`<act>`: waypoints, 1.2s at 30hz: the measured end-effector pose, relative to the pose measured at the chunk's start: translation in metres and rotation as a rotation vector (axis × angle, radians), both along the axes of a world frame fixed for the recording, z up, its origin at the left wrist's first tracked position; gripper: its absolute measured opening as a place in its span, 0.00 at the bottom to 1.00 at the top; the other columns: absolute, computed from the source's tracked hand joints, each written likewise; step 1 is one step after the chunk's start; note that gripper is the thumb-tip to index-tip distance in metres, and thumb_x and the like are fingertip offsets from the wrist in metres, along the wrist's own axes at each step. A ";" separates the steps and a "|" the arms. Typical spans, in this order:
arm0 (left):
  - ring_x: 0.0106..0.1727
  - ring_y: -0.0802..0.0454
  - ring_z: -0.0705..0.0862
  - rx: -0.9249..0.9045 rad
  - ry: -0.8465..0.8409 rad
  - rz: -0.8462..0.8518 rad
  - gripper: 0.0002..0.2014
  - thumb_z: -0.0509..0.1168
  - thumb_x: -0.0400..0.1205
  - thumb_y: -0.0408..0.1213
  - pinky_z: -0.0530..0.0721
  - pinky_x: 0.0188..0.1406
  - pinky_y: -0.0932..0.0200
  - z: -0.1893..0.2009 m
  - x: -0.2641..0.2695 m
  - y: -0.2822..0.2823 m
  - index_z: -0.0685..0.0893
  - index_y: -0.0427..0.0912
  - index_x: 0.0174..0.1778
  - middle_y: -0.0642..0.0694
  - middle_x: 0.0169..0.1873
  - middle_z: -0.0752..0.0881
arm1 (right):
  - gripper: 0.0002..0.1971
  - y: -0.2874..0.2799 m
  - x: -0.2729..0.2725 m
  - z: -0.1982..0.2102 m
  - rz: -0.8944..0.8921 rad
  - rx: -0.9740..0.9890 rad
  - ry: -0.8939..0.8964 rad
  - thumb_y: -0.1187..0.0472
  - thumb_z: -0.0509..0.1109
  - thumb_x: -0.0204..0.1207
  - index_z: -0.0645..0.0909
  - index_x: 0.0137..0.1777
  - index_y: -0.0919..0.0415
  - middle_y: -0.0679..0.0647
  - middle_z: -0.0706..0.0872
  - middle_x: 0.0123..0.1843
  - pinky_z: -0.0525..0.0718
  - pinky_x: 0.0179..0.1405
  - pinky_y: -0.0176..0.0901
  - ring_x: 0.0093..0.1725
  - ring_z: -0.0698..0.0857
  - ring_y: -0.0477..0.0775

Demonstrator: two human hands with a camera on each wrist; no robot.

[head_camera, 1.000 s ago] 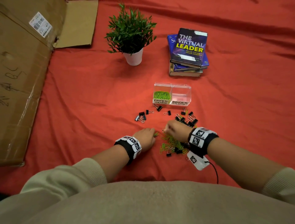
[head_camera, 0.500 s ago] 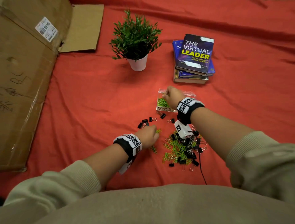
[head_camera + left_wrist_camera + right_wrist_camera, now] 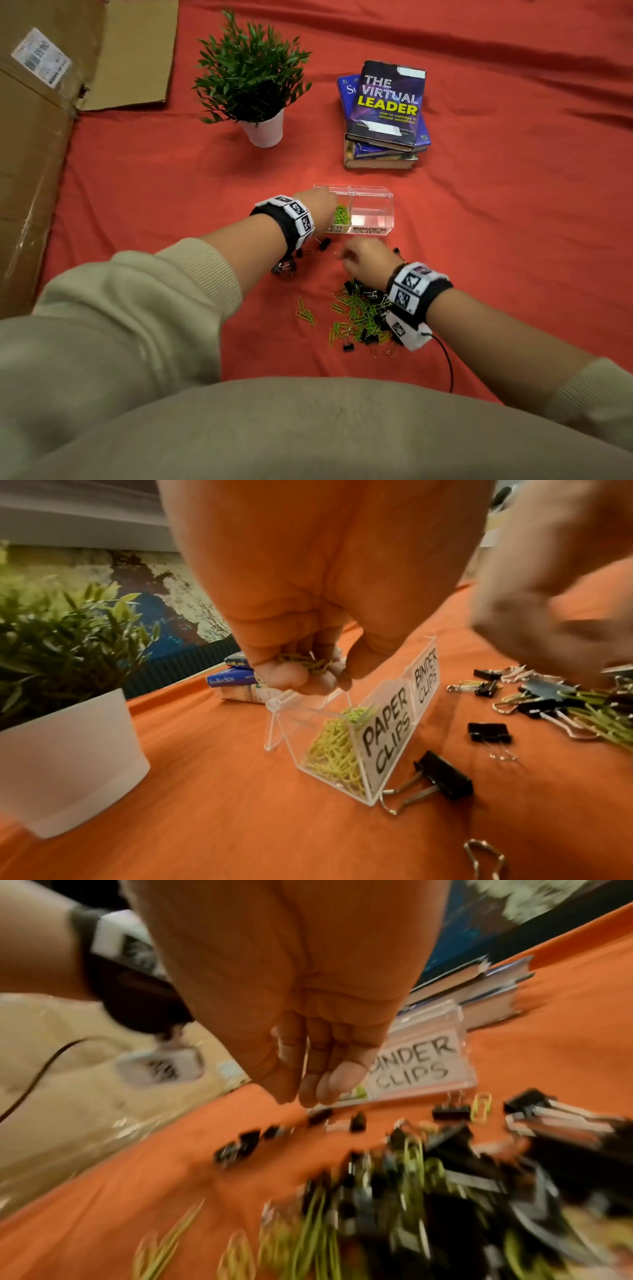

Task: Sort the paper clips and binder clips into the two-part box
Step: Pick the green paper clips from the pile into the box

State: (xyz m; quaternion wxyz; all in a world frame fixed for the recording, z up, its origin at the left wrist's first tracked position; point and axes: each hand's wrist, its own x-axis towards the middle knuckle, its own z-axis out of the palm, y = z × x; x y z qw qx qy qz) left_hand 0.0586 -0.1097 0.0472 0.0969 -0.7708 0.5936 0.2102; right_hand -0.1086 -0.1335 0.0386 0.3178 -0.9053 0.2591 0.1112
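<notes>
The left hand (image 3: pixel 317 210) hangs over the left half of the clear box (image 3: pixel 371 197), the half labelled PAPER CLIPS; in the left wrist view its fingers (image 3: pixel 287 676) curl in against the thumb and pinch a small bunch of green paper clips (image 3: pixel 304 662) just above the opening. That half already holds a heap of green clips (image 3: pixel 337 753), while the half labelled BINDER CLIPS (image 3: pixel 426 681) shows no clips in the head view. The right hand (image 3: pixel 368 262) is low over the red cloth (image 3: pixel 513 240), just in front of the box and at the far edge of the mixed pile (image 3: pixel 363 315); in the right wrist view its fingers (image 3: pixel 339 1081) point down, pressed side by side, with nothing seen between them. The pile is a tangle of green paper clips and black binder clips near the right wrist, and a few green clips (image 3: pixel 306 313) lie apart to its left. Loose binder clips (image 3: pixel 441 779) lie just in front of the box, one touching its near corner. Beyond the box stand a plant (image 3: pixel 251 73) in a white pot and a stack of books (image 3: pixel 385 113), and flattened cardboard (image 3: pixel 30 144) lies at the left edge of the cloth
</notes>
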 end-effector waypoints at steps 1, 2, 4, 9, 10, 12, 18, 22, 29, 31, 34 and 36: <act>0.59 0.36 0.83 0.030 -0.011 -0.012 0.13 0.59 0.82 0.32 0.83 0.53 0.45 -0.002 -0.002 -0.003 0.78 0.34 0.62 0.35 0.60 0.80 | 0.10 0.010 -0.007 -0.007 0.092 -0.011 0.051 0.64 0.63 0.76 0.84 0.53 0.59 0.56 0.86 0.53 0.82 0.57 0.47 0.54 0.83 0.55; 0.60 0.35 0.82 0.051 -0.019 -0.023 0.14 0.60 0.81 0.30 0.83 0.55 0.43 -0.004 -0.004 -0.005 0.78 0.34 0.63 0.35 0.60 0.79 | 0.10 0.019 -0.013 -0.013 0.167 -0.021 0.091 0.63 0.64 0.76 0.84 0.54 0.60 0.56 0.85 0.54 0.80 0.58 0.47 0.58 0.81 0.56; 0.61 0.35 0.81 0.040 -0.021 -0.044 0.16 0.59 0.80 0.26 0.83 0.56 0.42 -0.008 -0.008 -0.006 0.76 0.32 0.64 0.35 0.60 0.78 | 0.11 0.032 -0.020 -0.021 0.268 -0.073 0.126 0.60 0.64 0.76 0.82 0.55 0.60 0.56 0.83 0.55 0.77 0.60 0.48 0.61 0.76 0.57; 0.61 0.36 0.80 -0.143 0.147 -0.001 0.18 0.58 0.80 0.26 0.81 0.57 0.45 -0.007 -0.009 0.012 0.75 0.34 0.66 0.36 0.62 0.78 | 0.19 0.049 -0.027 -0.027 0.380 -0.307 0.209 0.51 0.62 0.79 0.79 0.61 0.66 0.59 0.81 0.59 0.71 0.65 0.48 0.63 0.73 0.60; 0.61 0.37 0.80 -0.194 0.197 0.024 0.18 0.58 0.79 0.27 0.80 0.59 0.46 -0.005 -0.009 0.019 0.76 0.35 0.66 0.37 0.63 0.78 | 0.21 0.050 -0.028 -0.028 0.382 -0.337 0.234 0.50 0.62 0.79 0.78 0.62 0.66 0.60 0.80 0.61 0.70 0.67 0.49 0.65 0.72 0.60; 0.61 0.39 0.80 -0.275 0.252 0.059 0.16 0.59 0.79 0.30 0.80 0.59 0.47 -0.004 -0.011 0.037 0.78 0.37 0.63 0.38 0.61 0.79 | 0.23 0.055 -0.029 -0.033 0.379 -0.368 0.270 0.48 0.63 0.79 0.76 0.64 0.67 0.61 0.79 0.63 0.70 0.69 0.51 0.67 0.71 0.62; 0.57 0.44 0.81 -0.056 0.344 -0.010 0.12 0.64 0.74 0.34 0.80 0.56 0.53 -0.027 -0.032 0.111 0.81 0.43 0.54 0.43 0.54 0.81 | 0.13 0.068 -0.029 -0.044 0.375 -0.330 0.227 0.62 0.60 0.79 0.76 0.61 0.66 0.62 0.80 0.60 0.70 0.68 0.50 0.64 0.73 0.63; 0.59 0.43 0.78 0.017 0.269 -0.085 0.13 0.67 0.74 0.36 0.81 0.52 0.49 -0.042 -0.046 0.150 0.79 0.43 0.55 0.43 0.54 0.77 | 0.15 0.070 -0.031 -0.046 0.310 -0.243 0.214 0.61 0.61 0.79 0.75 0.63 0.65 0.61 0.80 0.64 0.71 0.71 0.52 0.68 0.71 0.61; 0.61 0.40 0.78 -0.003 0.130 -0.106 0.07 0.57 0.82 0.33 0.80 0.54 0.44 -0.048 -0.061 0.164 0.78 0.36 0.53 0.40 0.55 0.78 | 0.13 0.081 -0.033 -0.042 0.310 -0.308 0.216 0.68 0.59 0.78 0.74 0.60 0.70 0.64 0.77 0.61 0.78 0.59 0.55 0.64 0.74 0.64; 0.60 0.40 0.79 -0.007 0.104 -0.105 0.08 0.55 0.83 0.31 0.80 0.53 0.45 -0.049 -0.064 0.167 0.77 0.36 0.53 0.40 0.56 0.78 | 0.12 0.081 -0.032 -0.042 0.314 -0.320 0.217 0.70 0.60 0.77 0.74 0.60 0.70 0.63 0.77 0.60 0.79 0.58 0.55 0.63 0.74 0.65; 0.61 0.40 0.79 -0.021 0.128 -0.047 0.08 0.55 0.83 0.32 0.79 0.55 0.45 -0.050 -0.066 0.169 0.77 0.36 0.55 0.39 0.56 0.79 | 0.13 0.075 -0.028 -0.039 0.325 -0.306 0.221 0.68 0.60 0.78 0.75 0.61 0.69 0.63 0.79 0.60 0.78 0.59 0.54 0.64 0.75 0.63; 0.61 0.39 0.80 -0.033 0.189 0.018 0.08 0.58 0.82 0.32 0.77 0.57 0.48 -0.050 -0.065 0.168 0.78 0.36 0.54 0.38 0.57 0.81 | 0.12 0.066 -0.025 -0.039 0.245 -0.213 0.212 0.66 0.62 0.76 0.79 0.57 0.67 0.62 0.82 0.58 0.79 0.59 0.51 0.61 0.79 0.63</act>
